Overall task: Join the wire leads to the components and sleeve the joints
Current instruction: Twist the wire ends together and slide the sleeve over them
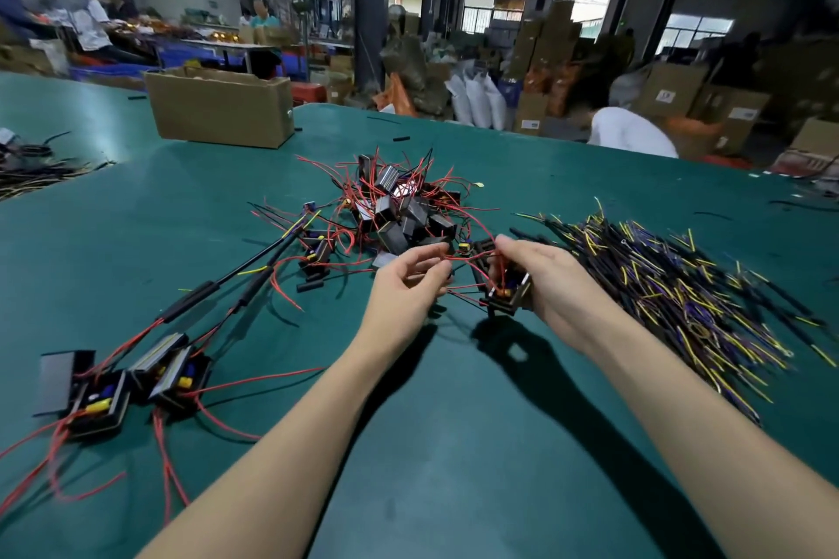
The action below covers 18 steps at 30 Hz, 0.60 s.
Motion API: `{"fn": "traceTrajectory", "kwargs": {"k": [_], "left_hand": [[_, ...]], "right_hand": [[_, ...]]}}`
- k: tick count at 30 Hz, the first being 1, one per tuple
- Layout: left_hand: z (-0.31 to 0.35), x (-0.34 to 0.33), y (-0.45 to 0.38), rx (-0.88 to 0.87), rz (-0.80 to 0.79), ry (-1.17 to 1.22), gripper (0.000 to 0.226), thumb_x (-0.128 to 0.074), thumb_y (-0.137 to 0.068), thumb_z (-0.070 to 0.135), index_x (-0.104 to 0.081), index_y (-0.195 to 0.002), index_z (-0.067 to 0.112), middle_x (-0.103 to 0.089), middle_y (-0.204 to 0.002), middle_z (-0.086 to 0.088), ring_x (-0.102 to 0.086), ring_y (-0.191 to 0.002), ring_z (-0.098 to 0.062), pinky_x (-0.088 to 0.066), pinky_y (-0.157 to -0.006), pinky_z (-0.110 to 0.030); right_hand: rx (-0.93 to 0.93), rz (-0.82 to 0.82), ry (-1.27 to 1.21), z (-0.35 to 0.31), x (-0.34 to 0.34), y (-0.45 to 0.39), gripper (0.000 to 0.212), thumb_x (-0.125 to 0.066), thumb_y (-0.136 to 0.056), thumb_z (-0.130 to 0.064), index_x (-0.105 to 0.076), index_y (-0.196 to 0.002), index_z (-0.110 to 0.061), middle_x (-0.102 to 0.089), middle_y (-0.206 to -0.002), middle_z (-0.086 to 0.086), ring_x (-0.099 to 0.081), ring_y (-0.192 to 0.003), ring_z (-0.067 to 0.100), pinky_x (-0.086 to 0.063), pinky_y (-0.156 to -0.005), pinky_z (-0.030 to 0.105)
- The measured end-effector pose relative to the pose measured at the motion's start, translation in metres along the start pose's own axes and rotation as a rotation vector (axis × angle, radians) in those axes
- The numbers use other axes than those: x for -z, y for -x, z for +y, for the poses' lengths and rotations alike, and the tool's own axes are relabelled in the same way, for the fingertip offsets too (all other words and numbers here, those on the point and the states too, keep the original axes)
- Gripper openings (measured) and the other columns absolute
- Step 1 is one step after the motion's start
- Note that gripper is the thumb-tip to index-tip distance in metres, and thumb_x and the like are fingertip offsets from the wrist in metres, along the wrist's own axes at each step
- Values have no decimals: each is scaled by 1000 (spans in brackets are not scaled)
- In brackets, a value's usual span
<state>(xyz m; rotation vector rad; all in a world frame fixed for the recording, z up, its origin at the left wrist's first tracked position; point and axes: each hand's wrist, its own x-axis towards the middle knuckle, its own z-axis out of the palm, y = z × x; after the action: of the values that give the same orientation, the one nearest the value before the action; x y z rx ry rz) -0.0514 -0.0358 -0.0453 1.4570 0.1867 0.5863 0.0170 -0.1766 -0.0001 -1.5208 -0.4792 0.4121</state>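
My right hand (542, 281) grips a small black box component (506, 293) with red leads, held just above the green table (454, 445). My left hand (404, 281) pinches one of its red wire leads (447, 259) between thumb and fingers. Just beyond my hands lies a heap of black box components with red wires (399, 204). A big spread of black, yellow and purple wire leads (681, 286) lies to the right. Finished assemblies with black sleeves (136, 372) lie at the left.
An open cardboard box (222, 109) stands at the back left of the table. More dark wires (32, 172) lie at the far left edge. A person in white (631, 132) bends beyond the table's far edge; other people work at distant benches.
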Motion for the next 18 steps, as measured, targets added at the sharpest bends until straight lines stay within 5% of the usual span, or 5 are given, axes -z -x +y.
{"fn": "traceTrajectory", "kwargs": {"k": [5, 11, 15, 18], "left_hand": [[5, -1, 5, -182, 80, -77, 19, -66, -86, 0, -68, -88, 19, -69, -80, 1, -61, -69, -3, -47, -68, -12], [10, -11, 17, -625, 57, -329, 15, -67, -84, 3, -71, -97, 8, -63, -95, -6, -63, -83, -10, -51, -81, -21], [8, -14, 21, -593, 4, -353, 20, -65, -85, 4, -71, -103, 11, -66, -97, -5, -66, -89, -12, -53, -83, -28], [9, -17, 25, -501, 0, -263, 24, -66, -85, 0, -69, -101, 17, -71, -96, -4, -68, -89, -14, -54, -83, -30]], "right_hand": [[17, -106, 233, 3, 13, 15, 27, -57, -94, -26, -69, -75, -11, -67, -72, 7, -59, -68, 19, -47, -66, 26], [17, -185, 305, -1, 18, 27, 30, -55, -86, -47, -72, -87, -22, -74, -85, -4, -66, -84, 5, -43, -82, 28], [119, -235, 251, 0, 13, 31, 11, -65, -87, -18, -66, -98, -15, -72, -82, -3, -65, -78, 6, -47, -72, 14], [156, -183, 230, 3, 6, 33, 18, -70, -84, -7, -63, -100, -5, -70, -82, 10, -66, -76, 19, -52, -80, 27]]}}
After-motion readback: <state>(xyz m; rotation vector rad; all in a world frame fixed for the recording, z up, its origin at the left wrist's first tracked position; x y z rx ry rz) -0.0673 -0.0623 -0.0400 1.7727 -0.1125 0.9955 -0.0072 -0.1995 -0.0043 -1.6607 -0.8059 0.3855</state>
